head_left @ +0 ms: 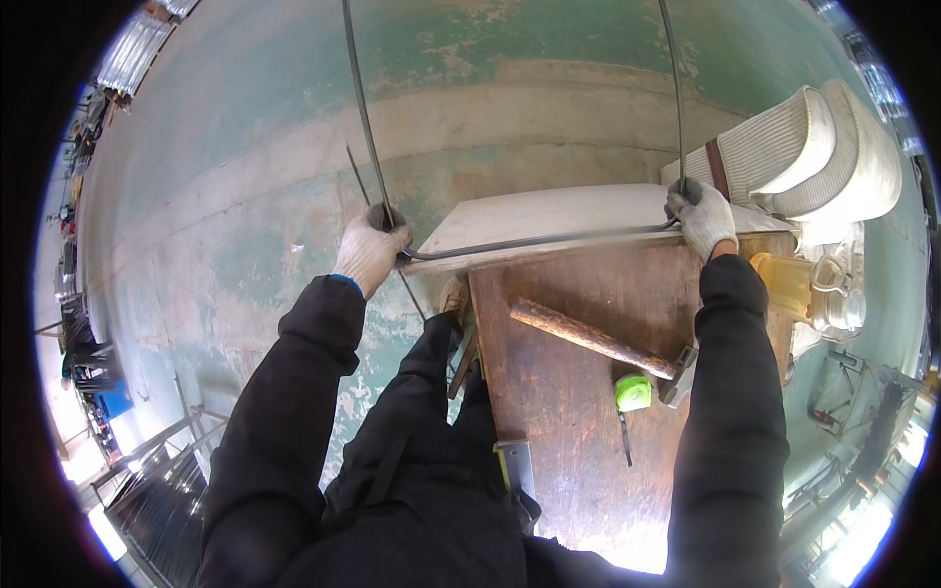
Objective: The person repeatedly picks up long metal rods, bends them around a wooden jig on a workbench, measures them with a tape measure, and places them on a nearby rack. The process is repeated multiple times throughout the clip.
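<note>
A dark metal rod, bent into a wide U, spans the space in front of me. My left hand, in a whitish knit glove, is closed round its left bend. My right hand, gloved alike, grips the right corner. From both corners the rod's long arms run away from me, out past the upper edge of the view. A second, thinner rod slants down behind my left hand; whether that hand also holds it is hidden. Below the U, a pale flat board lies along the far side of the wooden table.
On the brown tabletop lie a wooden-handled hammer and a green tape measure. A handled jar of yellow liquid stands right of my right forearm. Beyond it are white ribbed rolls. Metal stock lies at lower left.
</note>
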Demonstrator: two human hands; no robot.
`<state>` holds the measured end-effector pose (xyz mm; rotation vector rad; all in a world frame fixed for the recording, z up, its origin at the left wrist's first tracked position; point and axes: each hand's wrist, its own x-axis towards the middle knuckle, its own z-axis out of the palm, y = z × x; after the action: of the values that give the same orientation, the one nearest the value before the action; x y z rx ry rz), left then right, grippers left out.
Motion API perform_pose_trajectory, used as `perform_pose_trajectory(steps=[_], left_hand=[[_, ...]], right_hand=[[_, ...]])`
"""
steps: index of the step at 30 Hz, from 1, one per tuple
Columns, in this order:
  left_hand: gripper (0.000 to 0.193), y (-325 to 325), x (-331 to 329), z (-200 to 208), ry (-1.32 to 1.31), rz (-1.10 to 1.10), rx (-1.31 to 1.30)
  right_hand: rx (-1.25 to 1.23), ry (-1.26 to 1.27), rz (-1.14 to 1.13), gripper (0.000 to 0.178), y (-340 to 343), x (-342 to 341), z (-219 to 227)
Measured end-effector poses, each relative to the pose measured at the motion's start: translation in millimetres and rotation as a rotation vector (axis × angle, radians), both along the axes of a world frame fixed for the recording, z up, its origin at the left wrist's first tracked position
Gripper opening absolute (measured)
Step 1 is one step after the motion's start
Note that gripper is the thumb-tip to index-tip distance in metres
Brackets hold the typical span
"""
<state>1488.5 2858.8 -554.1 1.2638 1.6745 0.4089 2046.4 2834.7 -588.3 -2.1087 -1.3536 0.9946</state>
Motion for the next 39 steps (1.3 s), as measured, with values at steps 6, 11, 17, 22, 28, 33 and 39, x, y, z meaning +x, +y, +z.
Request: perform_pose_trajectory(steps=[6, 11, 17, 22, 28, 33, 39], left_hand=[[0.019, -4, -5, -4, -0.031, 0.036, 0.017], [0.018, 1, -2, -5, -0.03, 0.023, 0.015], [0.016, -4, -4, -7, -0.029, 0.05, 0.024], [0.015, -12, -2, -20, 0.094, 0.07, 0.206], [0.007, -34, -4, 56, -0.131, 0.217, 0.192], [0.008, -65, -35, 126, -0.172, 0.094, 0.264], [0.012, -96, -37, 173, -0.312, -0.093, 0.288]], right_hand=[[0.035, -0.098, 0.019, 0.012, -1, -33, 35], [0.054, 0.005, -0.02, 0.024, -1, 0, -7], [0.064, -0.024, -0.005, 0.023, 1, -6, -4], [0.11, -0.047, -0.034, 0.023, -8, -4, 2], [0.299, 0.112, -0.165, 0.026, -51, -30, 77], [0.403, 0.094, -0.227, 0.02, -143, -73, 186], [0.471, 0.024, -0.428, 0.009, -300, -118, 248]])
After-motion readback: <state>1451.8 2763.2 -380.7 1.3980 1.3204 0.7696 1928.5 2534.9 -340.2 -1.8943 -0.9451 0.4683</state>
